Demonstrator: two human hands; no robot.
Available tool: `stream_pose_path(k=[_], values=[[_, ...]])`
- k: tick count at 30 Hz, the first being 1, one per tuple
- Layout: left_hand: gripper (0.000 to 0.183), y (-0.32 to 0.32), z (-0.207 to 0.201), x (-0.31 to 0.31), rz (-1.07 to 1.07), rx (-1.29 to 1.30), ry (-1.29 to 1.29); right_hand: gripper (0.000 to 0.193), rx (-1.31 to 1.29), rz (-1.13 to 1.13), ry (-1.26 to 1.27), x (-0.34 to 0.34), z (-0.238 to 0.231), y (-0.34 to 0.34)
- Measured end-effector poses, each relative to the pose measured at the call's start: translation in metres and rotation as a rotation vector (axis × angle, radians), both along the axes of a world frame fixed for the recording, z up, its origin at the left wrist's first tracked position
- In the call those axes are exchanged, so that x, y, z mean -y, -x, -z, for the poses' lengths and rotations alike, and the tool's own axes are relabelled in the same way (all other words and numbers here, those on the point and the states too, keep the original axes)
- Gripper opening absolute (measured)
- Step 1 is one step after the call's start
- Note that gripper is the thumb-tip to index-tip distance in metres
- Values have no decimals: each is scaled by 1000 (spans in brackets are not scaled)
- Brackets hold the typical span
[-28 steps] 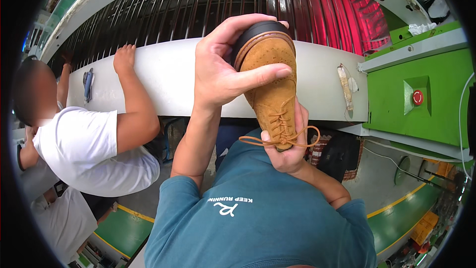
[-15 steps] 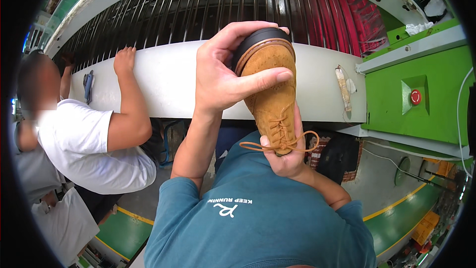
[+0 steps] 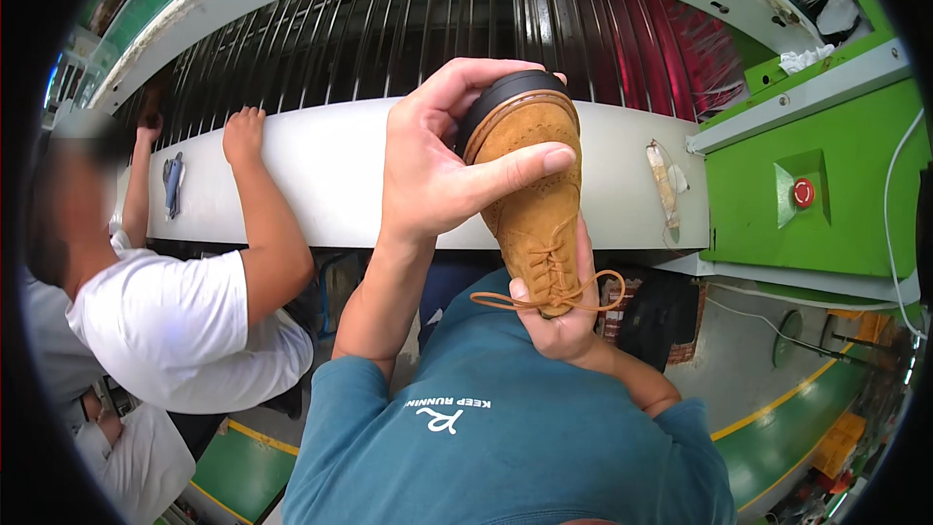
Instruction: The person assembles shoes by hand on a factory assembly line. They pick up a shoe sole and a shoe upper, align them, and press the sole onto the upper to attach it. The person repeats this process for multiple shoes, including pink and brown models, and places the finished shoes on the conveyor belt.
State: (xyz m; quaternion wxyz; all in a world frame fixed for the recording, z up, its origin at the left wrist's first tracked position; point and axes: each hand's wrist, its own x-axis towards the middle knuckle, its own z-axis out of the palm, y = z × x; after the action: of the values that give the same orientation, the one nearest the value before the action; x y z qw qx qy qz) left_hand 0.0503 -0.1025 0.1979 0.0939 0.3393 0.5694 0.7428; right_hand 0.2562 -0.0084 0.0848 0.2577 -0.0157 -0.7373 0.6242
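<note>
A tan lace-up shoe (image 3: 533, 170) with a black sole hangs in front of me, its toe pointing away and its bowed laces toward my chest. My left hand (image 3: 437, 151) wraps the toe end from the left, thumb across the upper and fingers over the sole edge. Below, my right hand (image 3: 564, 326) grips the heel end, with its thumb beside the lace bow. The underside of the sole and most of my right fingers are hidden behind the shoe.
Beyond the shoe, a white ledge (image 3: 330, 165) borders a bed of metal rollers (image 3: 389, 39). A co-worker in a white shirt (image 3: 185, 331) stands at left near blue-handled snips (image 3: 173, 185). A taped tool (image 3: 666, 180) lies right, by a green panel with a red button (image 3: 803, 192).
My hands and the shoe sit slightly lower in view, with the same grip. At left, the co-worker leans closer to the ledge, one arm reaching toward the rollers.
</note>
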Motion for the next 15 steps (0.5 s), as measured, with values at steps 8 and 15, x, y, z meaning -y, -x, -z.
stream_pose_path(k=[8, 15], values=[[63, 5, -26, -14, 57, -35, -6, 103, -37, 45, 53, -4, -18, 5], [73, 4, -24, -20, 38, -166, -11, 100, -41, 57, 132, -4, -24, 1]])
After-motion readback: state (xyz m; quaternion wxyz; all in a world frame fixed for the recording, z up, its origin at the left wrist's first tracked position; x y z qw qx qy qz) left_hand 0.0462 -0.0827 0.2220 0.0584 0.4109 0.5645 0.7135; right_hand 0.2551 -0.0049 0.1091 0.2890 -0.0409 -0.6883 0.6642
